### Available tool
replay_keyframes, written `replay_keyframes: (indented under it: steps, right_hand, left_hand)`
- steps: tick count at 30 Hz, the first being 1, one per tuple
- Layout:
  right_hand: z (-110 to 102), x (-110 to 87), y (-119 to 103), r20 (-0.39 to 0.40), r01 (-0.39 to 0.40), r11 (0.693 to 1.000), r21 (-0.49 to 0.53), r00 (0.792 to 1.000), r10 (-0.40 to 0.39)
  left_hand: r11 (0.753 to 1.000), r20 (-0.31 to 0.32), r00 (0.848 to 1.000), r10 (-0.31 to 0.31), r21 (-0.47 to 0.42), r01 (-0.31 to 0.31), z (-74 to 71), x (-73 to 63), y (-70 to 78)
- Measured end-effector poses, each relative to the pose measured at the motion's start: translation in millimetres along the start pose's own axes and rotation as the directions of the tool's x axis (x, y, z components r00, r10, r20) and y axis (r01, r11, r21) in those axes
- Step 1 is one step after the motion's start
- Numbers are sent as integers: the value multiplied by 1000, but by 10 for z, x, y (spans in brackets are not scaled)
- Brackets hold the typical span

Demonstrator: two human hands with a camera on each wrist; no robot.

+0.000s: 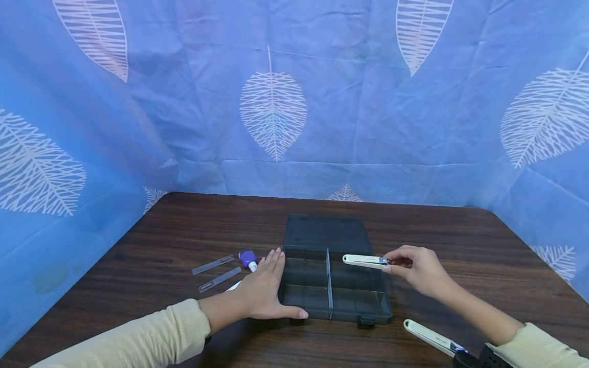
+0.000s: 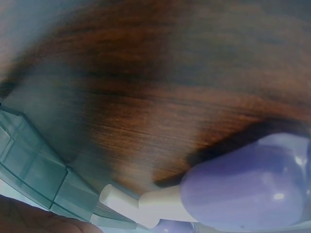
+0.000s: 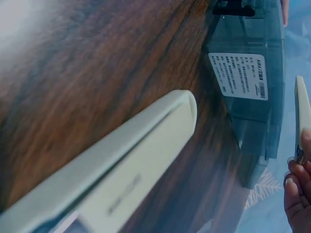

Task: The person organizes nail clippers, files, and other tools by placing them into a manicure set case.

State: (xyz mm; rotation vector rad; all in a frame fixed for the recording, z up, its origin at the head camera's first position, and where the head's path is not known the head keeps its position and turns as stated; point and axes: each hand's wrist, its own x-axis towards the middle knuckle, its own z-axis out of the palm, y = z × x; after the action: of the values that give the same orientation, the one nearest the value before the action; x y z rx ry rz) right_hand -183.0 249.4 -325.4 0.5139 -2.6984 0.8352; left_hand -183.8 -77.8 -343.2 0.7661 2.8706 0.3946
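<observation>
An open, dark translucent divider box [image 1: 342, 314] lies on the table with its lid folded back. Against its left side rests my left hand [image 1: 264, 292], fingers straight and thumb stretched along the front edge. My right hand [image 1: 420, 270] pinches a white nail clipper [image 1: 364, 260] by its metal end, holding it over the box's right half. In the right wrist view, thumb and fingertips grip that clipper [image 3: 302, 104] too. A second white nail clipper [image 1: 430, 337] lies right of the box, beneath my right forearm.
Left of the box are a purple bottle with a white cap [image 1: 247, 257] and two clear narrow strips [image 1: 220, 280]. Another white-capped item [image 2: 125, 206] shows beside the bottle in the left wrist view. Blue leaf-print cloth [image 1: 322, 117] hangs around the wooden table [image 1: 221, 214].
</observation>
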Motion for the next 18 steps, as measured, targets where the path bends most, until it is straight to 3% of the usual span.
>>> replay_keyframes:
  steps: [18]
  right_hand:
    - [233, 229, -46, 72, 78, 996, -31, 995, -75]
  left_hand:
    - [1000, 8, 1000, -3, -25, 3, -3, 4, 1]
